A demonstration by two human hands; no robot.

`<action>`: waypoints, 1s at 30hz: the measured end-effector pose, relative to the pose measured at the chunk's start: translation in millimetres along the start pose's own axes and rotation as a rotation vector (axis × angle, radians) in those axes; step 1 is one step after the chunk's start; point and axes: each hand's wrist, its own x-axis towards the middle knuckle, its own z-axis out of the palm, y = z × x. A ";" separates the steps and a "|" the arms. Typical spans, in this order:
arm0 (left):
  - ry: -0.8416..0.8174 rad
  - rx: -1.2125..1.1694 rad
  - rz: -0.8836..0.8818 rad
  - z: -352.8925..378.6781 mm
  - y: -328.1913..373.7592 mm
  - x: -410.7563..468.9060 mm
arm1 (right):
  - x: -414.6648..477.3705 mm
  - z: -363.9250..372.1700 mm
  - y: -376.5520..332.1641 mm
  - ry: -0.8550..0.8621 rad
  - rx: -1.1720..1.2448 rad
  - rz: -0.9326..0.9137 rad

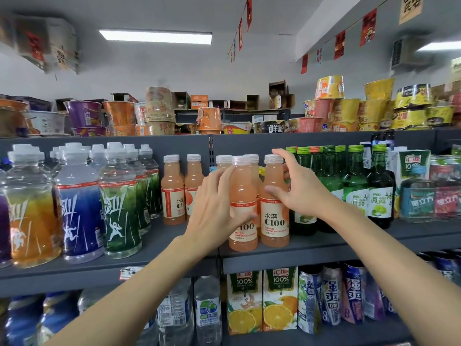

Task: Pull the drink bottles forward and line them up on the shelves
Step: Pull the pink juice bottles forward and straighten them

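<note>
The fingers (225, 176) of the left hand (217, 208) curl round the left side of one pink drink bottle (245, 196), with the thumb lying across its label, so this hand holds it. The right hand (299, 188) is spread wide beside the neighbouring pink bottle (274, 221). Its thumb touches the front and its forefinger arches clear above the cap. Whether the far fingers press the back is hidden, but it does not look like a closed grip.

Both bottles stand upright and side by side at the near edge of the middle shelf (311, 245), labels facing out. They look already brought forward and are probably just being squared up.

Behind them, more pink bottles (224, 161) stand further back in the row. To the left, past the upright divider, two more pink ones (172, 191) sit well back from the edge and seem still to need pulling.

The green glass bottles (354, 186) on the right stand close together, a little behind the pink pair. The large sports drinks (77, 208) on the far left already reach the near edge.

The orange juice cartons (279, 295) and cans (331, 293) on the shelf below are near its front. The task looks partly done, with most of this shelf left.
</note>
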 end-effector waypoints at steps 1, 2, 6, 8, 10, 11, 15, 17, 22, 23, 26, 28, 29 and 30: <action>0.001 0.042 0.031 -0.2 -1.0 3.6 | 0.6 -0.7 0.8 -0.012 -0.008 0.005; -0.016 0.065 0.053 -0.4 -2.0 7.3 | 1.3 -1.1 1.5 -0.023 -0.019 0.011; -0.095 0.066 0.082 2.8 -4.8 17.4 | 3.1 -3.0 4.6 -0.049 -0.051 0.044; -0.098 0.054 0.082 5.0 -5.1 18.2 | 3.5 -3.1 5.4 -0.060 -0.052 0.065; -0.092 0.042 0.081 7.1 -5.0 17.9 | 3.4 -3.1 4.3 -0.066 -0.049 0.080; -0.087 0.037 0.079 8.0 -5.0 17.7 | 3.3 -3.6 2.5 -0.064 -0.049 0.081; -0.078 0.017 0.080 10.3 -6.3 16.7 | -3.0 -1.9 -6.1 -0.012 -0.148 0.078; -0.080 0.010 0.083 9.5 -8.1 15.8 | -8.4 3.3 -13.9 0.113 -0.297 0.069; -0.122 -0.046 0.062 -6.1 -26.5 9.4 | -11.1 23.3 -43.7 0.294 -0.440 -0.187; -0.149 -0.056 0.059 -11.4 -32.1 8.7 | -8.9 28.9 -49.9 0.265 -0.449 -0.210; -0.229 -0.010 0.095 -30.3 -49.8 10.8 | 1.0 46.0 -68.4 0.216 -0.503 -0.237; -0.238 0.076 0.112 -43.3 -62.3 14.2 | 8.5 55.2 -79.5 0.230 -0.538 -0.259; -0.242 0.115 0.105 -49.0 -69.0 16.1 | 12.7 59.0 -84.1 0.240 -0.550 -0.265; -0.253 0.150 0.089 -53.6 -75.8 17.5 | 16.6 62.7 -88.3 0.245 -0.570 -0.268</action>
